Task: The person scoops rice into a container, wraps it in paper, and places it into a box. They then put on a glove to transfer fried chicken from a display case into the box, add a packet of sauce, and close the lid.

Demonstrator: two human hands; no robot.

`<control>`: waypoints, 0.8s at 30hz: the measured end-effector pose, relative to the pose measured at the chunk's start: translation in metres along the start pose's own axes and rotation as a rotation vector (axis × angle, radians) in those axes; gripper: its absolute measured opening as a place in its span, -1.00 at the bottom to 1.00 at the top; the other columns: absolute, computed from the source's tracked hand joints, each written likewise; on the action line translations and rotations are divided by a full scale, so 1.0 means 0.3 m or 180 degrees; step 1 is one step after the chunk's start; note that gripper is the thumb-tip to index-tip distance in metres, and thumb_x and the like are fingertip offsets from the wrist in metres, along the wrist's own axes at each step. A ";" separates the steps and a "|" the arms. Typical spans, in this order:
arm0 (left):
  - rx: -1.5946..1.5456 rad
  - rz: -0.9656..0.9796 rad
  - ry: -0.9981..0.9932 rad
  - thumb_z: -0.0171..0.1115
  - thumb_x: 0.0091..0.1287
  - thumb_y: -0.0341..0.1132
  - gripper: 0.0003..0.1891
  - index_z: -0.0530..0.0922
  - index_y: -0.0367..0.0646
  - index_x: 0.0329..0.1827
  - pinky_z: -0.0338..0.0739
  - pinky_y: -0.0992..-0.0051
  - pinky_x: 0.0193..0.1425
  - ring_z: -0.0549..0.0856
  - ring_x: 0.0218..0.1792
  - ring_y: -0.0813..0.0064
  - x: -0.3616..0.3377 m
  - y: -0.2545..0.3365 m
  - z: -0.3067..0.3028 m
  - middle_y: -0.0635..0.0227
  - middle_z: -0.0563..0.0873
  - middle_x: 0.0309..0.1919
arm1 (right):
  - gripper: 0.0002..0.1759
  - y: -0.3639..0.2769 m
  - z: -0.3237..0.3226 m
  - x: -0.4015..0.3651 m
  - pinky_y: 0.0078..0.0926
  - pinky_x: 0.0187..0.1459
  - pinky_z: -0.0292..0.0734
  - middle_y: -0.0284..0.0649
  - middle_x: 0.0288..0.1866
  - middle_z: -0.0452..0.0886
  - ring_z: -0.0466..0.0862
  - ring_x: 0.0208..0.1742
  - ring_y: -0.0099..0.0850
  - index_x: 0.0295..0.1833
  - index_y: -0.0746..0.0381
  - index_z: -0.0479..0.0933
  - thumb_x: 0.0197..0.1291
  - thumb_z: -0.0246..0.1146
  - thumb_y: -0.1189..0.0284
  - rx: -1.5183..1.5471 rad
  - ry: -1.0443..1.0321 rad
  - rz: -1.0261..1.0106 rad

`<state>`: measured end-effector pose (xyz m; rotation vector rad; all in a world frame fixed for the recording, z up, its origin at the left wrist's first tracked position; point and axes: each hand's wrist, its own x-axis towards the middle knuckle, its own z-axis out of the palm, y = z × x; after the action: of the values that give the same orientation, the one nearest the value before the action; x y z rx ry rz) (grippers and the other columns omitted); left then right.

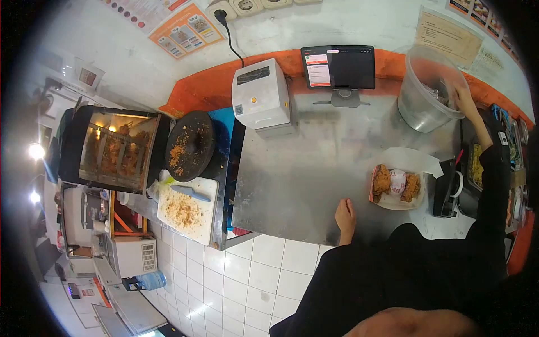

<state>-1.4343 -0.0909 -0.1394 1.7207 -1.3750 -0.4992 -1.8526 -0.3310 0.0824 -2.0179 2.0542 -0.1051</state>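
My right hand [464, 102] reaches over the rim of a clear plastic tub [418, 104], its fingers partly inside among small packets [435, 92]; what they touch is hidden. My left hand [346, 215] rests at the front edge of the metal table [292, 185], its fingers curled in with nothing visible in them. Between my hands stands an open paper box [424, 163] with fried chicken pieces [382, 181] on both sides of a wrapped bundle [397, 182].
A label printer [261, 95] and a tablet [352, 70] stand along the wall. Further left are a cutting board [205, 224] with a knife [191, 193], a round black block [191, 140] with crumbs and a lit display case [118, 149]. Beside the box is a black holder [443, 188].
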 end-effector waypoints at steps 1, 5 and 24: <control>0.0006 -0.0027 -0.0025 -0.11 0.29 -0.28 -0.78 0.45 -0.25 -0.33 0.41 0.41 -0.43 0.55 -0.52 0.27 -0.001 -0.003 0.001 0.18 0.55 -0.54 | -0.49 0.010 0.002 0.002 -0.48 -0.04 0.28 0.10 -0.02 0.33 0.39 -0.05 -0.11 0.08 0.35 0.19 -0.03 0.13 0.47 0.0230 0.0399 0.0359; 0.0024 0.0141 0.0096 -0.11 0.29 -0.29 -0.79 0.45 -0.25 -0.34 0.41 0.41 -0.44 0.55 -0.52 0.27 0.001 -0.007 0.003 0.18 0.55 -0.54 | -0.34 0.031 0.036 -0.069 -0.52 0.08 0.23 -0.03 0.19 0.24 0.37 0.08 -0.27 0.22 0.38 0.04 0.01 0.14 0.46 0.1806 0.1733 -0.0218; 0.0017 0.0196 0.0060 -0.09 0.28 -0.32 -0.81 0.45 -0.25 -0.37 0.40 0.49 -0.52 0.53 -0.63 0.39 0.001 -0.009 0.004 0.24 0.53 -0.63 | -0.83 -0.557 0.341 -0.605 -0.67 -0.32 0.38 -0.32 -0.43 0.53 0.47 -0.36 -0.65 -0.24 0.32 0.43 -0.02 0.17 0.58 0.3232 0.1197 -0.0215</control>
<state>-1.4337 -0.0916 -0.1422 1.6781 -1.4126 -0.4444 -1.6660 -0.1436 0.0467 -1.4418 1.5484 -1.3172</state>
